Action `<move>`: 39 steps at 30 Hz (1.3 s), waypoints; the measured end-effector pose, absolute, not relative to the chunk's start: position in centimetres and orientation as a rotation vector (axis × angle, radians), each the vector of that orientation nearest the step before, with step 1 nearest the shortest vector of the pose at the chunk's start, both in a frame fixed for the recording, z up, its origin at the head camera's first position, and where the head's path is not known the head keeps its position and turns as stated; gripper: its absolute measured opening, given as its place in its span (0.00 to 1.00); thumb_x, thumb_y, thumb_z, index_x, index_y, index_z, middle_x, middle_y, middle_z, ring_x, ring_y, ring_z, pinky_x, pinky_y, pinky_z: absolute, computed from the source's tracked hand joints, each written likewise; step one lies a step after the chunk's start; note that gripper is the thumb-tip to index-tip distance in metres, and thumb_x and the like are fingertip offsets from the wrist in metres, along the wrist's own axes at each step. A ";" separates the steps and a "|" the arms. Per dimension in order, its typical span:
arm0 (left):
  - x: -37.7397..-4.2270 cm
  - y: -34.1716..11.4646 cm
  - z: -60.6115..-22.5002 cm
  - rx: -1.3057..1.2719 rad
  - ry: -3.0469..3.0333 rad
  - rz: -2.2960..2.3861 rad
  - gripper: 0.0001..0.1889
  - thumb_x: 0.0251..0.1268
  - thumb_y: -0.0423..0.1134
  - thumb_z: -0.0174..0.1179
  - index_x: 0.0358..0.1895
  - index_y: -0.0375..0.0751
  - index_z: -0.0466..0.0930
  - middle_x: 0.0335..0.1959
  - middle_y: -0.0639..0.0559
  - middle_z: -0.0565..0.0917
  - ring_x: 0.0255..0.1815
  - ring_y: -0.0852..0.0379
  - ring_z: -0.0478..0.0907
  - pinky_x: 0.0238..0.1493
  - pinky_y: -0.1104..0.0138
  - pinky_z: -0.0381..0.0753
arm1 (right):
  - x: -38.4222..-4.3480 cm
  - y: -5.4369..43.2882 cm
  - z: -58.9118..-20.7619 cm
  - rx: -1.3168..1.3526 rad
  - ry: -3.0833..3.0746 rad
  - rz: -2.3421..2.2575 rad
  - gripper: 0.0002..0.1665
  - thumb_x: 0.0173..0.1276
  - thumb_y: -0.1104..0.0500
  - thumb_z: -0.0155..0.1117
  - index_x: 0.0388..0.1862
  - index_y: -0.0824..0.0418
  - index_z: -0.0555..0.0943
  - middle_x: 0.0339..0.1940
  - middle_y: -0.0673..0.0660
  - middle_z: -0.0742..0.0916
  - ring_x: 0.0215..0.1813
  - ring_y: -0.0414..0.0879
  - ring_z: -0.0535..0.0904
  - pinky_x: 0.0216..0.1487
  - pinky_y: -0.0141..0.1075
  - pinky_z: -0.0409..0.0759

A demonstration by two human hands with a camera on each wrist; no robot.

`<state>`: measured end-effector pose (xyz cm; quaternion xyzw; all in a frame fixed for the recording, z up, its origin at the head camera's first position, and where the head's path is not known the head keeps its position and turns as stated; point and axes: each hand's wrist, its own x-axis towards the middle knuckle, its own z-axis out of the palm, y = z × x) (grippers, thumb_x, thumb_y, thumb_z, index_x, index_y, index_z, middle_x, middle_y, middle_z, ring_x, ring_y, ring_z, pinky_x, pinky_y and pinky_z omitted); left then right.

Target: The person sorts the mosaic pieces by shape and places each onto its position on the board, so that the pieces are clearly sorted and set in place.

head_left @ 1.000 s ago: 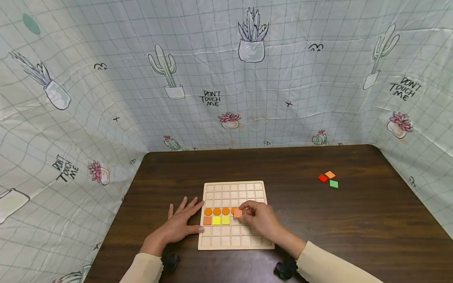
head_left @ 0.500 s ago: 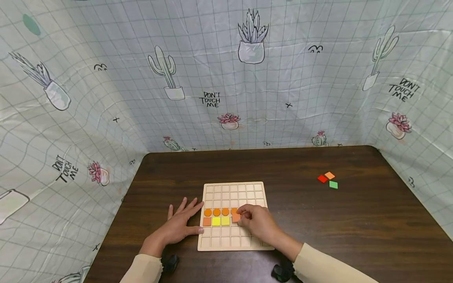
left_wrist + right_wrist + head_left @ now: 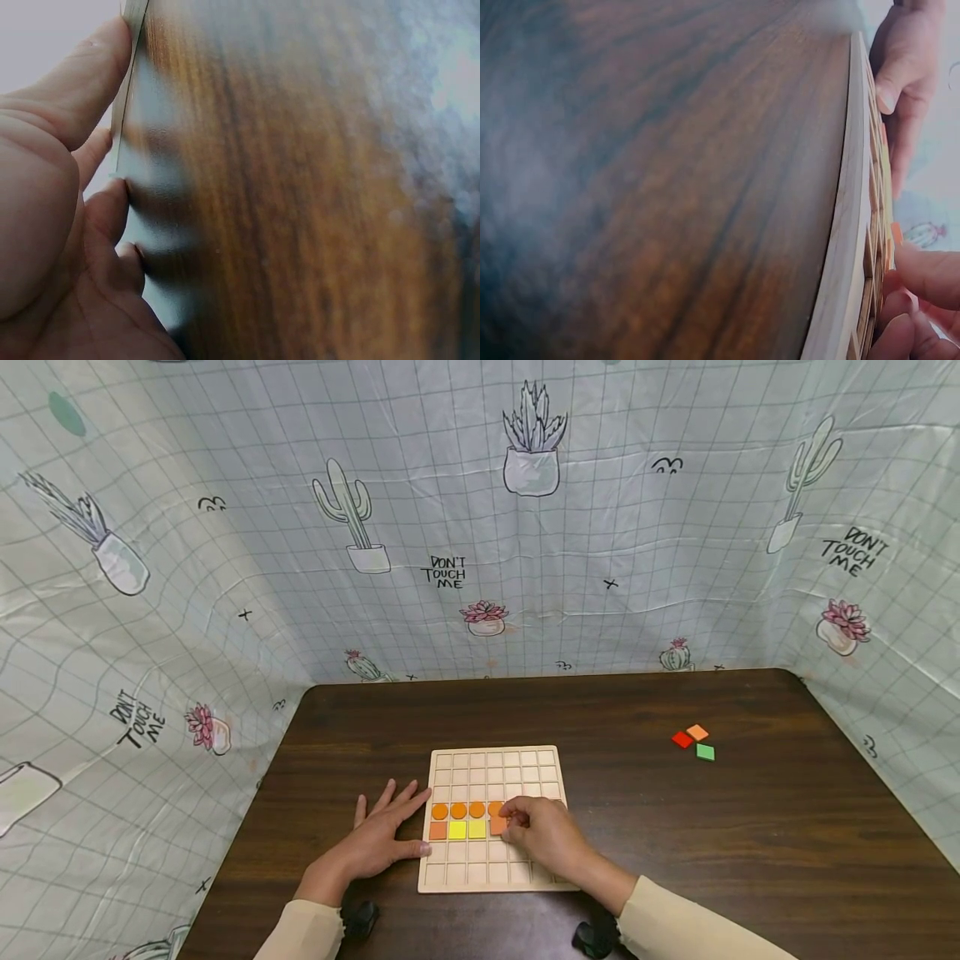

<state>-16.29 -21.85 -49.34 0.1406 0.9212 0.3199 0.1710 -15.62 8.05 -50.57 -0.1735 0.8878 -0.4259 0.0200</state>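
A pale wooden grid board (image 3: pixel 477 878) lies on the dark wooden table. Several orange round discs (image 3: pixel 458 811) form a row in its cells. Below them sit an orange square tile (image 3: pixel 438 831) and two yellow square tiles (image 3: pixel 467 831). My right hand (image 3: pixel 550 837) pinches another orange square tile (image 3: pixel 497 827) between thumb and fingers, tilted over the cell one to the right of the yellow pair. Part of the disc at that end is hidden by the fingers. With fingers spread, my left hand (image 3: pixel 377 839) touches the board's left edge by thumb and fingertip.
Toward the table's right rear lie three loose square tiles: red (image 3: pixel 682 740), light orange (image 3: pixel 697 732) and green (image 3: pixel 705 752). A printed cloth (image 3: pixel 570 527) hangs behind the table (image 3: pixel 645 843) and along its sides.
My right hand has brought the pinched orange tile slightly down and left, from over the last disc to the cell below it. The left hand stays in place.
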 end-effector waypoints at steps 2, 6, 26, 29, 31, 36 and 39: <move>-16.3 -21.8 -49.3 0.398 2.617 0.907 0.46 0.66 0.52 0.74 0.85 0.53 0.61 0.87 0.42 0.53 0.89 0.34 0.32 0.77 0.30 0.16 | -15.6 8.0 -50.6 -0.537 2.756 -1.315 0.08 0.65 0.67 0.77 0.43 0.61 0.89 0.27 0.43 0.85 0.30 0.34 0.76 0.35 0.30 0.77; -16.2 -21.8 -49.3 0.396 2.615 0.908 0.46 0.66 0.52 0.74 0.85 0.52 0.61 0.87 0.42 0.53 0.89 0.34 0.32 0.77 0.30 0.16 | -15.4 7.9 -50.6 -0.536 2.763 -1.293 0.08 0.65 0.65 0.77 0.42 0.60 0.89 0.28 0.43 0.84 0.30 0.35 0.76 0.34 0.30 0.76; -16.2 -21.8 -49.2 0.405 2.619 0.899 0.47 0.65 0.52 0.74 0.85 0.52 0.61 0.87 0.41 0.54 0.88 0.33 0.32 0.77 0.30 0.16 | -15.1 7.7 -50.7 -0.503 2.824 -1.214 0.08 0.64 0.63 0.79 0.41 0.56 0.91 0.28 0.41 0.84 0.30 0.33 0.76 0.35 0.32 0.75; -16.3 -21.8 -49.2 0.407 2.617 0.895 0.47 0.65 0.52 0.74 0.85 0.52 0.61 0.87 0.41 0.54 0.88 0.33 0.32 0.77 0.30 0.16 | -15.1 7.6 -50.7 -0.492 2.830 -1.205 0.08 0.64 0.63 0.79 0.42 0.56 0.91 0.28 0.41 0.85 0.30 0.33 0.76 0.35 0.32 0.75; -16.3 -21.8 -49.2 0.409 2.616 0.897 0.47 0.65 0.52 0.74 0.85 0.52 0.61 0.87 0.41 0.53 0.88 0.33 0.31 0.77 0.30 0.16 | -15.0 7.6 -50.7 -0.484 2.836 -1.200 0.09 0.64 0.63 0.79 0.42 0.55 0.91 0.29 0.41 0.85 0.31 0.33 0.76 0.35 0.33 0.75; -16.3 -21.8 -49.2 0.409 2.616 0.901 0.46 0.65 0.52 0.74 0.84 0.52 0.61 0.87 0.41 0.54 0.88 0.33 0.31 0.77 0.30 0.16 | -15.0 7.6 -50.8 -0.473 2.850 -1.199 0.09 0.64 0.63 0.79 0.42 0.55 0.91 0.29 0.41 0.85 0.31 0.34 0.76 0.35 0.33 0.75; -16.3 -21.8 -49.2 0.407 2.620 0.896 0.46 0.65 0.52 0.74 0.84 0.52 0.61 0.87 0.41 0.54 0.88 0.33 0.32 0.77 0.30 0.16 | -15.0 7.6 -50.7 -0.471 2.848 -1.202 0.08 0.64 0.63 0.79 0.41 0.55 0.91 0.29 0.41 0.85 0.31 0.34 0.76 0.34 0.33 0.75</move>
